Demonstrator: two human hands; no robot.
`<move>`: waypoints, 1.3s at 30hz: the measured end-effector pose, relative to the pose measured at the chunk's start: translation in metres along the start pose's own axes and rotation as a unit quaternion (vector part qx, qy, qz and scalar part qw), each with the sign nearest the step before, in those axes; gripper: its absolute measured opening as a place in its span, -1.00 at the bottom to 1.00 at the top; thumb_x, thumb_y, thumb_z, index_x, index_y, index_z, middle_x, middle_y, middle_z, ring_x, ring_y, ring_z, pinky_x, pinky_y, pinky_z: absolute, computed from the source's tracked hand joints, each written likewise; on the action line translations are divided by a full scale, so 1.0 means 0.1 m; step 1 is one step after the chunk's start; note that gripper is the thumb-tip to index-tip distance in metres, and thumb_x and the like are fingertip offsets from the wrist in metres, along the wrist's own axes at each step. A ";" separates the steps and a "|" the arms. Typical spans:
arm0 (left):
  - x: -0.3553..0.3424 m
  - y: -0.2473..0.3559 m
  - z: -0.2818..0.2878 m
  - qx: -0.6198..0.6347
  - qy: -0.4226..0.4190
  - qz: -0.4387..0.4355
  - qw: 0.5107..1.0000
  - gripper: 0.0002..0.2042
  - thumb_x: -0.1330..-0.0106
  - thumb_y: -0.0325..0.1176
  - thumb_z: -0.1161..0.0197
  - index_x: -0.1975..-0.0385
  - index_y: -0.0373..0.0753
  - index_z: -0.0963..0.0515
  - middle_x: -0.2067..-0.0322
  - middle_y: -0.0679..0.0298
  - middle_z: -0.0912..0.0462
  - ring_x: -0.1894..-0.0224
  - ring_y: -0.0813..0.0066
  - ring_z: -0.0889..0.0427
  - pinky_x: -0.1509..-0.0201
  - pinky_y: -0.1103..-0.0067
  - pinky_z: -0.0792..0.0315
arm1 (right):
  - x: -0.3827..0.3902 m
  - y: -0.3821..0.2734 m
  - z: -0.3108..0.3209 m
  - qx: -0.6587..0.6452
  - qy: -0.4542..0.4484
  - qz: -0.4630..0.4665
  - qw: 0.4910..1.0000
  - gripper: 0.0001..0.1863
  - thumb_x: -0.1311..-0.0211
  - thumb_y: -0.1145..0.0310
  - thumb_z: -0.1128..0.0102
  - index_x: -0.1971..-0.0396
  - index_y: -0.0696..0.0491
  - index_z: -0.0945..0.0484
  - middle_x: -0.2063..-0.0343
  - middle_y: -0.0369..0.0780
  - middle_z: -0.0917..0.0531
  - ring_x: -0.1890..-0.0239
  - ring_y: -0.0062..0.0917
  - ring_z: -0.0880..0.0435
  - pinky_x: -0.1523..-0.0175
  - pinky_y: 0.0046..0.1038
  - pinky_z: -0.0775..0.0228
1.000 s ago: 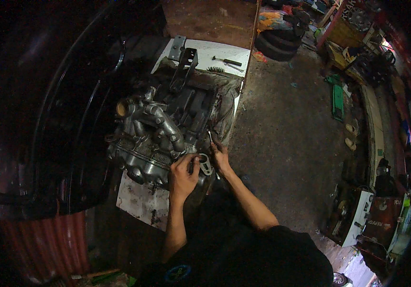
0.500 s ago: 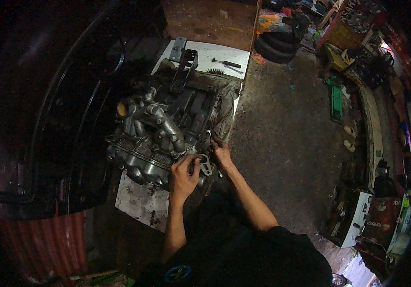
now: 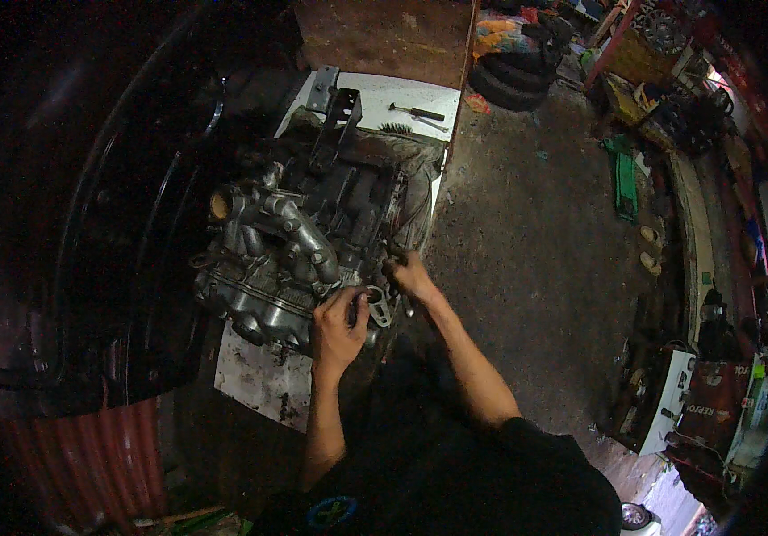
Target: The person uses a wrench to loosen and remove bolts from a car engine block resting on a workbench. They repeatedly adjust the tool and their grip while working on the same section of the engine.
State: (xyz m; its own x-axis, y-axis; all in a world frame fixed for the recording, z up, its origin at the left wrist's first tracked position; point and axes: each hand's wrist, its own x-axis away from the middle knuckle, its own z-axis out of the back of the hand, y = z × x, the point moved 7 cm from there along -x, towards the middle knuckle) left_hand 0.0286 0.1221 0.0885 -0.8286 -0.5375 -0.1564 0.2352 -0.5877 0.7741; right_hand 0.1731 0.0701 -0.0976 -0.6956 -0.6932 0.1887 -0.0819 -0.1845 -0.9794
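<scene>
A greasy engine [image 3: 348, 219] with a silver pipe-shaped intake manifold [image 3: 299, 234] lies on a white panel [image 3: 263, 375]. My left hand [image 3: 339, 329] is at its near edge, thumb and fingers closed at a small slotted metal bracket [image 3: 380, 308]. Whether that bracket is fixed to the engine, I cannot tell. Just to the right, my right hand [image 3: 413, 277] is closed around a slim metal wrench [image 3: 409, 312] beside the engine's right side. One end of the wrench shows below the fist; its other end is hidden by the hand and shadow.
On the panel's far part lie a black-handled hammer [image 3: 424, 114] and a dark brush [image 3: 396, 129]. Dark vehicle bodywork [image 3: 107, 232] stands at the left. Tyres [image 3: 511, 82], a green object [image 3: 625, 183] and sandals [image 3: 650, 250] are on the floor at the right.
My right hand has turned; the wrench end that showed above the fingers now shows below the fist. My left hand stays at the bracket. The whole view has shifted slightly.
</scene>
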 end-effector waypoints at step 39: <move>0.03 0.03 -0.01 -0.033 0.021 -0.030 0.999 -0.87 -0.19 -0.45 -0.07 0.41 -0.40 -0.49 0.50 0.06 -0.53 0.53 0.22 -0.52 0.46 0.48 -0.35 | -0.16 -0.01 -0.15 0.121 0.011 -0.028 0.992 -0.68 -0.09 0.42 -0.05 0.14 0.25 -0.44 0.26 -0.02 -0.57 0.23 -0.40 -0.49 0.11 -0.38 -0.31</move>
State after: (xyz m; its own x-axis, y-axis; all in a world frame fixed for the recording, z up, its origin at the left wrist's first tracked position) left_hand 0.0275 0.1178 0.0899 -0.8209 -0.5240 -0.2271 0.2203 -0.6574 0.7206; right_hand 0.1738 0.0922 -0.1007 -0.7098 -0.6628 0.2386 0.0503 -0.3856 -0.9213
